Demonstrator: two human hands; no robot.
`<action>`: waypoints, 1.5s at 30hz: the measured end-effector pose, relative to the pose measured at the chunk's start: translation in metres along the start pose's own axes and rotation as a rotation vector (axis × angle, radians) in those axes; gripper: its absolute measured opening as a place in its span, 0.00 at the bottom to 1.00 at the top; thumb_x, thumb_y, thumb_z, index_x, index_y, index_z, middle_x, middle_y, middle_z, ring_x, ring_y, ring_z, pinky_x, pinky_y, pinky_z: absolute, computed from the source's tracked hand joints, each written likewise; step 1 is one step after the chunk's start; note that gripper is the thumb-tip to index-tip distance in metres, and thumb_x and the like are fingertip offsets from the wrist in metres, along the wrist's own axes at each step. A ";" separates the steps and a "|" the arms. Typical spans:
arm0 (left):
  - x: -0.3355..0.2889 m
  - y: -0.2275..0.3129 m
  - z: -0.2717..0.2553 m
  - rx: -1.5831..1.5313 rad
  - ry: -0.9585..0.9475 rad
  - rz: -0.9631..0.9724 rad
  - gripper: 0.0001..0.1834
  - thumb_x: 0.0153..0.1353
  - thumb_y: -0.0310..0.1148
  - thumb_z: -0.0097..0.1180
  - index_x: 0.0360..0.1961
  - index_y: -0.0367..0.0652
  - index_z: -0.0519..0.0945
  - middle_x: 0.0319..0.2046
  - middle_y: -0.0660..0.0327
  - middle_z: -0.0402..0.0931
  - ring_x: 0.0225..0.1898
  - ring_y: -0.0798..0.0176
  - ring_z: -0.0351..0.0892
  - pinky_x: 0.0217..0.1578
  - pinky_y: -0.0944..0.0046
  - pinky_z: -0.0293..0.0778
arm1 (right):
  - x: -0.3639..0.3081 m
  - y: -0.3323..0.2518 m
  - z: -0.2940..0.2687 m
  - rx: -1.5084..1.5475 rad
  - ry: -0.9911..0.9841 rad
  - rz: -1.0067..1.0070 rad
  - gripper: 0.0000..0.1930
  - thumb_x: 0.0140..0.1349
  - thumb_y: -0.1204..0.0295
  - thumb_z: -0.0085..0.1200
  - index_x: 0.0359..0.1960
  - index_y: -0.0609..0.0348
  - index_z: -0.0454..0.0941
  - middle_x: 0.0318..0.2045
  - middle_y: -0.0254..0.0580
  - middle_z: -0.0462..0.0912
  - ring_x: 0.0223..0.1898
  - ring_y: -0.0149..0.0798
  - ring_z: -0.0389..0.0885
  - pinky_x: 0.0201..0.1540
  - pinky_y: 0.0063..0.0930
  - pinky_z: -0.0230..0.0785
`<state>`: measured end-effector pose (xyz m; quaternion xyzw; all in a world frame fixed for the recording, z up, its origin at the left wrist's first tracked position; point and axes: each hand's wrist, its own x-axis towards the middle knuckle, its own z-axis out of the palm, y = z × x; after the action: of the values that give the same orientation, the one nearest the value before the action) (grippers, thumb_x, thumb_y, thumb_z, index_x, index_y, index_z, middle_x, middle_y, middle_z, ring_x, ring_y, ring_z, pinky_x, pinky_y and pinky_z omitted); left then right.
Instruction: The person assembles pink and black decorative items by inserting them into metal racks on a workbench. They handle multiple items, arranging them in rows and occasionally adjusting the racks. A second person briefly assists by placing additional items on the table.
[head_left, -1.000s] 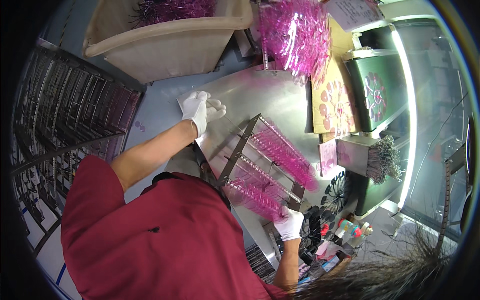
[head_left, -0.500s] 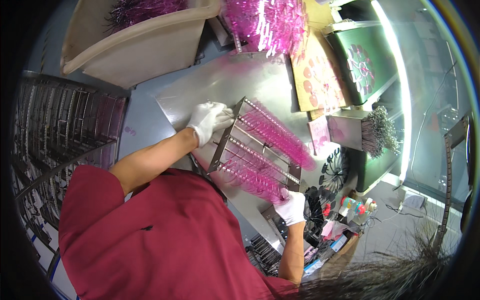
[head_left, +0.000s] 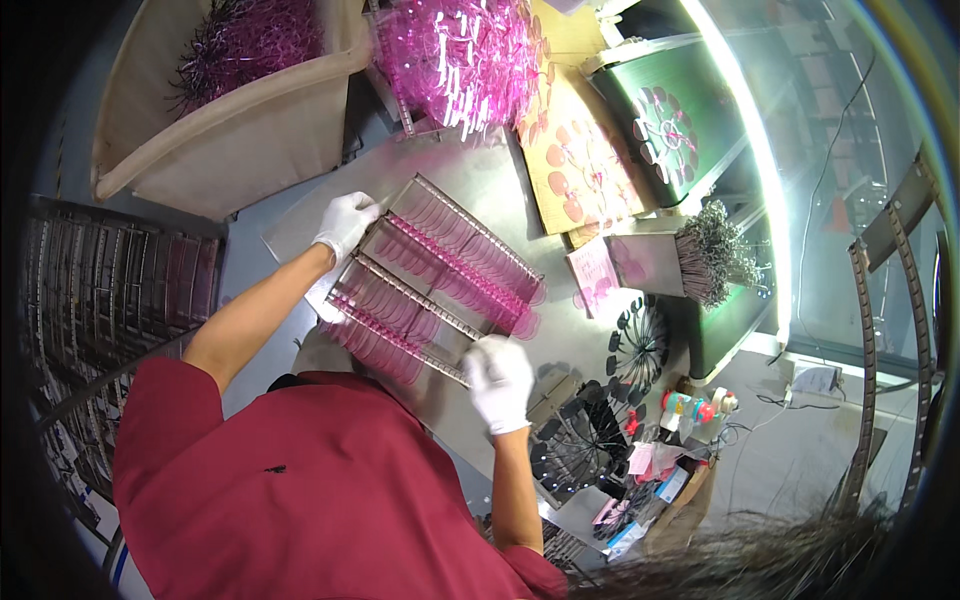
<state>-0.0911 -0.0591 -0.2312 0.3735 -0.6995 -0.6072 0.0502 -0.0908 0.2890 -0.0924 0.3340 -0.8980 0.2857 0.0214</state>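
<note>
A metal rack (head_left: 418, 297) with notched bars carries rows of thin, see-through pink discs (head_left: 470, 275). It lies tilted over a grey metal tabletop (head_left: 300, 215). My left hand (head_left: 347, 224), in a white glove, is closed on the rack's far left end. At the near right end my right hand (head_left: 499, 382), also gloved in white, has its fingers folded against the frame. Its fingertips are partly hidden and a little blurred. Pink discs hang in rows between the two hands.
A beige bin (head_left: 250, 140) of purple strands stands at far left, beside a shiny pink bundle (head_left: 460, 65). Empty-looking racks (head_left: 120, 270) stack at left. Boards with disc patterns (head_left: 580, 150), a box of wire stems (head_left: 650, 265) and black wheel-shaped pieces (head_left: 638, 340) sit at right.
The rack has turned, so its disc rows now face up more. My left hand went from lying flat on the end to gripping it. My right hand shifted left along the frame.
</note>
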 end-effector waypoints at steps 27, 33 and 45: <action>-0.026 -0.007 -0.007 -0.023 0.075 0.138 0.25 0.79 0.49 0.56 0.56 0.36 0.87 0.34 0.53 0.87 0.38 0.57 0.87 0.46 0.59 0.80 | 0.083 0.112 -0.028 0.098 0.018 0.333 0.10 0.59 0.75 0.62 0.42 0.56 0.77 0.31 0.46 0.85 0.33 0.41 0.86 0.44 0.40 0.80; -0.057 0.117 -0.014 -0.500 0.204 0.302 0.20 0.83 0.42 0.51 0.46 0.37 0.89 0.26 0.75 0.72 0.27 0.80 0.66 0.29 0.74 0.63 | 0.004 0.001 0.024 0.178 0.308 0.283 0.09 0.63 0.82 0.60 0.44 0.61 0.81 0.39 0.51 0.85 0.40 0.52 0.87 0.48 0.39 0.80; -0.322 0.041 0.208 0.048 -0.545 0.967 0.03 0.65 0.27 0.62 0.35 0.41 0.85 0.28 0.58 0.81 0.30 0.50 0.82 0.34 0.53 0.77 | -0.281 0.163 -0.136 -0.671 0.068 1.066 0.12 0.65 0.65 0.59 0.40 0.58 0.88 0.38 0.55 0.89 0.42 0.60 0.88 0.49 0.50 0.81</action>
<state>0.0119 0.2973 -0.1252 -0.1594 -0.7926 -0.5735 0.1320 0.0067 0.6262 -0.1249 -0.1936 -0.9806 -0.0298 0.0081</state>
